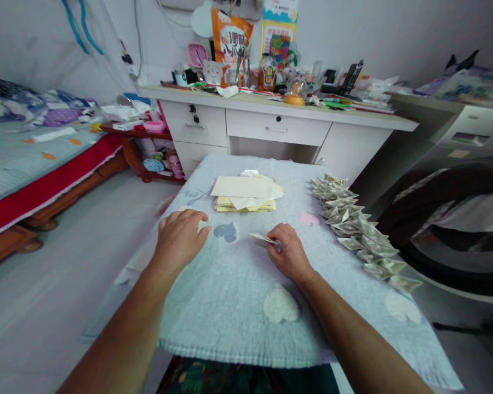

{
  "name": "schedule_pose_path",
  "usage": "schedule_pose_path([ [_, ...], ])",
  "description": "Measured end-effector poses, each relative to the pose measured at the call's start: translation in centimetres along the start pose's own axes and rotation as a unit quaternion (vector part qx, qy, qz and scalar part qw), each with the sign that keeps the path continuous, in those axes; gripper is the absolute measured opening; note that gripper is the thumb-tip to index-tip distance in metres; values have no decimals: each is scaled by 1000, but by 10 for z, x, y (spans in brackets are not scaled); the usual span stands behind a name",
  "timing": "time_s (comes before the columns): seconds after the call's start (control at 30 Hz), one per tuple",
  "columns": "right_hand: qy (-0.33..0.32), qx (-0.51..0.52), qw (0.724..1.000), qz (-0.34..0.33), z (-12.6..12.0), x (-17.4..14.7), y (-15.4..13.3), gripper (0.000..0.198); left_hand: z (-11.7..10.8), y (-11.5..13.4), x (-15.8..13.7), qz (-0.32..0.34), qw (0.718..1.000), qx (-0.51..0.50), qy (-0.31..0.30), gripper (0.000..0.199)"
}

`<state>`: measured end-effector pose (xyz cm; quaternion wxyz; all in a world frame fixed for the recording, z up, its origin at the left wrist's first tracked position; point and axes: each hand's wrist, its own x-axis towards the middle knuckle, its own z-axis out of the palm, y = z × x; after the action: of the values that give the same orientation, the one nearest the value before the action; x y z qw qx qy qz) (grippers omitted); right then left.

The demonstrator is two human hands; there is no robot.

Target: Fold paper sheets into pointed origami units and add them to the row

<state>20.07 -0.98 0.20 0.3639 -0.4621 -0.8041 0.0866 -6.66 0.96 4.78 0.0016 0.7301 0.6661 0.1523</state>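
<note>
My right hand (287, 250) pinches a small folded piece of paper (262, 238) just above the middle of the cloth. To its left, my left hand (181, 236) is bent over the cloth with thumb and fingers apart. A pale patch shows between them, and whether it is paper or cloth pattern I cannot tell. Beyond both hands lies a stack of cream and yellow paper sheets (244, 187). Along the right side of the cloth stand several folded paper pieces (355, 224) with pointed tips, packed closely in rows.
A pale blue cloth (225, 306) with heart shapes covers the table. Behind it is a white desk (197, 123) crowded with a jar (267, 74), an orange bag (230, 44) and clutter. A bed (45, 158) stands left, a washing machine (456, 180) right.
</note>
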Motion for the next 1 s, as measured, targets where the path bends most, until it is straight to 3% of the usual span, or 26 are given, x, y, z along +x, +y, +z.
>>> schedule_pose_path([
  [0.1,-2,-5,1000,3,0,-1,2,20,-10,-22,-5,-54,995,71,-52,39],
  [0.23,-7,-9,1000,9,1,-2,3,20,-4,-51,-14,-112,981,105,-122,59],
  [0.37,-11,-12,1000,11,0,-2,2,20,7,-71,-20,-130,977,104,-136,70],
  [0.77,-15,-13,1000,15,0,-2,2,19,-4,-51,-16,-132,969,132,-164,72],
  [1.0,-16,-6,1000,25,-2,-2,2,19,-19,-71,-4,-124,969,88,-194,57],
])
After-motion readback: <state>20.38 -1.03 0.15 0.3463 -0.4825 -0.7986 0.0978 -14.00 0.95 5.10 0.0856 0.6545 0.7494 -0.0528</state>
